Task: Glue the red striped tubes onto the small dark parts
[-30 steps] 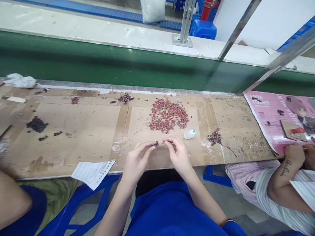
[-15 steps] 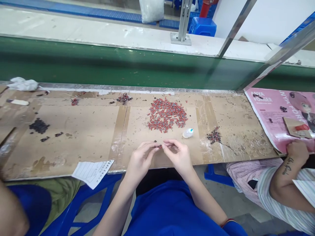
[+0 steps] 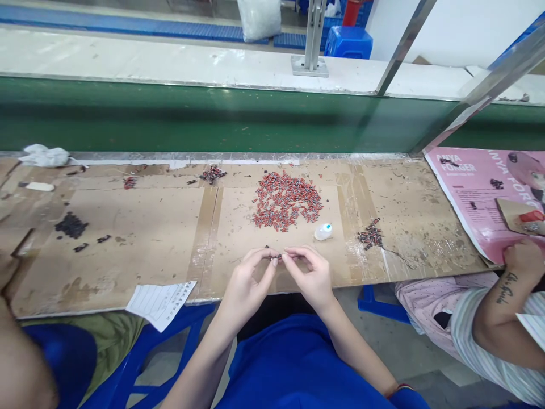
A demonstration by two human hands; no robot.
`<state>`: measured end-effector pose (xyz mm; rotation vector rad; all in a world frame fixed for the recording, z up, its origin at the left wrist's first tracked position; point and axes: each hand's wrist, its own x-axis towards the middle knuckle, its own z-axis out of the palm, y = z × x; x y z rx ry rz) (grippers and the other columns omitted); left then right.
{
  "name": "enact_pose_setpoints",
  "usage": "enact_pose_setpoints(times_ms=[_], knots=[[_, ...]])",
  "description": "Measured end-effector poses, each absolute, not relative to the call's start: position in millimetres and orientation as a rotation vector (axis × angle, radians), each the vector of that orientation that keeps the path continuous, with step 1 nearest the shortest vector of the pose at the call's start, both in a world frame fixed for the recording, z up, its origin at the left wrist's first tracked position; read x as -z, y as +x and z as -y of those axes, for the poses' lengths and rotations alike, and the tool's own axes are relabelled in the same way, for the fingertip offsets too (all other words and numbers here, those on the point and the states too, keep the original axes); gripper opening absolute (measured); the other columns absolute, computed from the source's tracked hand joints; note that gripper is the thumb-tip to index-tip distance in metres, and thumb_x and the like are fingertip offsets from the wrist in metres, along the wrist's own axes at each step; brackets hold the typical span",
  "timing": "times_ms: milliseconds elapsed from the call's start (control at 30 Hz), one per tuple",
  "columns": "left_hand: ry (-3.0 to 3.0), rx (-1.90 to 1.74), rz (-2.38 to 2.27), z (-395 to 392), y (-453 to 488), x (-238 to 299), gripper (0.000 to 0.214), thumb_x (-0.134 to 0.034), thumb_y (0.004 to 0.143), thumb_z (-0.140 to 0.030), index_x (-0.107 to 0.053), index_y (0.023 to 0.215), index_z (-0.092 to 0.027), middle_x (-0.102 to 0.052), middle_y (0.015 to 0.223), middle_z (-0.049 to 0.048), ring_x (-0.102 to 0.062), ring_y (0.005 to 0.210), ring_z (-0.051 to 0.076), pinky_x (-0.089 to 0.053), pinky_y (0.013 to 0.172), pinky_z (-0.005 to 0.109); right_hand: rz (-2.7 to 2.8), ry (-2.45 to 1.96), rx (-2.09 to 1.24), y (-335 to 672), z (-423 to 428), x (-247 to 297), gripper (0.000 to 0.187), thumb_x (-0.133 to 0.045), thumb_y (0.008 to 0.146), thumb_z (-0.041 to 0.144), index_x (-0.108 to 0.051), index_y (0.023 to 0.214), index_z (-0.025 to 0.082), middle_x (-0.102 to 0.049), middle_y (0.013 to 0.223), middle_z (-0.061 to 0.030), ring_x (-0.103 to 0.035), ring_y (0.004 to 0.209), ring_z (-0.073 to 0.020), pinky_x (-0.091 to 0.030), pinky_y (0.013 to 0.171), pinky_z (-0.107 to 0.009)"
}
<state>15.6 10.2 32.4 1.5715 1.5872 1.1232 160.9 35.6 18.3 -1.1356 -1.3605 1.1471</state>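
Observation:
Between my fingertips is a small dark part with a bit of red [image 3: 276, 257], too small to name. My left hand [image 3: 251, 278] pinches its left side with thumb and forefinger. On the other side my right hand [image 3: 310, 272] pinches it too, the two hands almost touching just above the cardboard [image 3: 170, 227]. Beyond them lies a wide pile of small red and dark pieces [image 3: 287, 199]. A small clear bottle with a blue tip [image 3: 323, 231] lies near my right hand. To its right is a heap of dark parts with red in them [image 3: 370, 234].
A ruled paper sheet [image 3: 162, 302] overhangs the front edge at left. Black pieces [image 3: 71, 225] are heaped far left, and another dark cluster [image 3: 213, 174] lies at the back. A green wall [image 3: 170, 116] bounds the bench. Co-workers sit either side; one's forearm [image 3: 506, 289] rests at right.
The view has shifted slightly. Both hands stay together at the same spot, and my left thumb and forefinger have spread a little farther apart behind their tips.

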Motion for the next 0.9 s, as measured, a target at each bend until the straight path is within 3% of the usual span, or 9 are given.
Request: enact_pose_setpoints(times_ms=[133,267,667,833,900], knots=[[1.545,-1.057,-1.552,-8.8,15.9,-33.8,0.017,-0.053,0.086,-0.029,-0.067,0.089,-0.020,-0.070,0.089,0.0058,-0.067,0.088,0.019,-0.053,0.082,0.031,1.070,-1.108,-1.576,168.0,-40.4,-14.0,0.023,-0.080,0.067,0.036,-0.073,0.082,0.020,-0.074,0.076,-0.0035,-0.073,0.074,-0.0198,-0.061,0.078,-0.035],[1.490,-0.972,-1.462,-9.8,12.5,-31.7,0.018,-0.055,0.085,-0.029,-0.068,0.091,-0.019,-0.071,0.090,0.0060,-0.066,0.089,0.020,-0.052,0.084,0.031,1.002,-1.104,-1.676,173.7,-42.4,-12.9,0.032,-0.085,0.059,0.041,-0.074,0.082,0.021,-0.076,0.076,-0.0034,-0.073,0.076,-0.0209,-0.061,0.079,-0.037],[1.581,-0.985,-1.496,-15.6,39.4,-6.3,0.017,-0.050,0.088,-0.029,-0.064,0.093,-0.019,-0.071,0.093,0.0086,-0.067,0.092,0.021,-0.051,0.085,0.036,1.277,-1.239,-1.316,187.4,-29.8,-5.9,0.021,-0.075,0.073,0.035,-0.076,0.087,0.019,-0.077,0.086,-0.0075,-0.073,0.076,-0.0210,-0.062,0.076,-0.037],[1.788,-0.962,-1.563,-15.2,53.0,4.3,0.024,-0.056,0.088,-0.031,-0.058,0.111,-0.022,-0.071,0.106,0.0093,-0.061,0.110,0.026,-0.044,0.094,0.044,1.255,-1.339,-1.242,219.8,-34.8,2.7,0.018,-0.075,0.071,0.033,-0.075,0.082,0.019,-0.076,0.082,-0.0067,-0.071,0.072,-0.0198,-0.061,0.072,-0.036],[1.842,-0.992,-1.670,-16.5,45.5,6.2,0.023,-0.057,0.088,-0.032,-0.059,0.109,-0.023,-0.071,0.108,0.0088,-0.057,0.116,0.028,-0.041,0.095,0.046,1.263,-1.437,-1.127,240.9,-41.2,5.5,0.020,-0.074,0.071,0.035,-0.074,0.083,0.018,-0.075,0.081,-0.0076,-0.070,0.072,-0.0212,-0.060,0.074,-0.039]])
